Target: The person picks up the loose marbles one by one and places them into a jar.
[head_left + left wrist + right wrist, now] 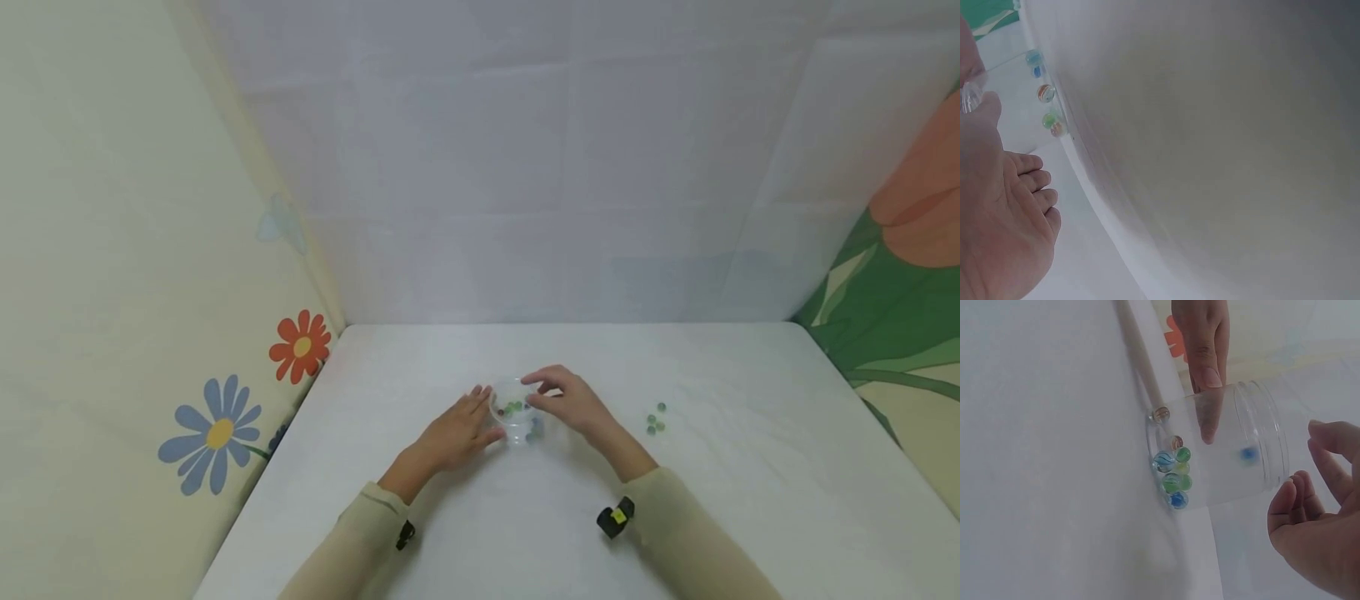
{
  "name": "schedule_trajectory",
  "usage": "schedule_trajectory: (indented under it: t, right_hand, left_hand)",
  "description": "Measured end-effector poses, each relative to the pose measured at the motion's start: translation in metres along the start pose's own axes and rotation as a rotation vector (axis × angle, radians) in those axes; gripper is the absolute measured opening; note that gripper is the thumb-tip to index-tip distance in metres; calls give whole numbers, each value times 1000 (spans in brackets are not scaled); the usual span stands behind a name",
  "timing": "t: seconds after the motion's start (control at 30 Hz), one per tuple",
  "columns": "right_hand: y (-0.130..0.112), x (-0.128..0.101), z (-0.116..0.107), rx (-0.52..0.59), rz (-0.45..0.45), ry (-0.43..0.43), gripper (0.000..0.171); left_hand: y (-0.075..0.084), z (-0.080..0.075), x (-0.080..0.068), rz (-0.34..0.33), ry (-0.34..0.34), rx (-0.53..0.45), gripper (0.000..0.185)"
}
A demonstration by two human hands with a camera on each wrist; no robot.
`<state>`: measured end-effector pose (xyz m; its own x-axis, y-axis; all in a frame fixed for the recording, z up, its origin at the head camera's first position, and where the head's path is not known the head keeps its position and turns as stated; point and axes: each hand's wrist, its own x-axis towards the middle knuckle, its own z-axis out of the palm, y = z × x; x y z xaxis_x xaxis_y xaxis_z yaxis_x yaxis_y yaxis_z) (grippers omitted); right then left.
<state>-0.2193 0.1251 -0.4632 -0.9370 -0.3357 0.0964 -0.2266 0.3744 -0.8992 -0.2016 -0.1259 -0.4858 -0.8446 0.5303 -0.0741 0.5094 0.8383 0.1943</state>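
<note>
Near jar rim [1285, 453], right hand [576, 402], table edges [600, 327] distant

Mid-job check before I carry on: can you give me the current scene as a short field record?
container: clear jar, upright on the white table, mouth uncovered
bottom contents: several marbles, including blue, green and brown-striped
near mouth: one blurred blue marble, seemingly falling inside
left hand: beside the jar, fingers extended
right hand: at the jar's mouth, thumb and fingers apart, no marble visible between them
loose marbles: four, grouped right of the jar
</note>
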Motion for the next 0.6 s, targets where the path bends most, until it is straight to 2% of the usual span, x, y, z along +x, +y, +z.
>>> schedule_trajectory:
  t: [0.37,0.6]
  right_hand:
    - [-2,-2,-3,5,52,8,29]
    - [1,-9,-14,-20,87,16,29]
  left_hand:
    - [-1,1,2,-17,-8,2,80]
    - [-1,0,1,-8,-16,-10,80]
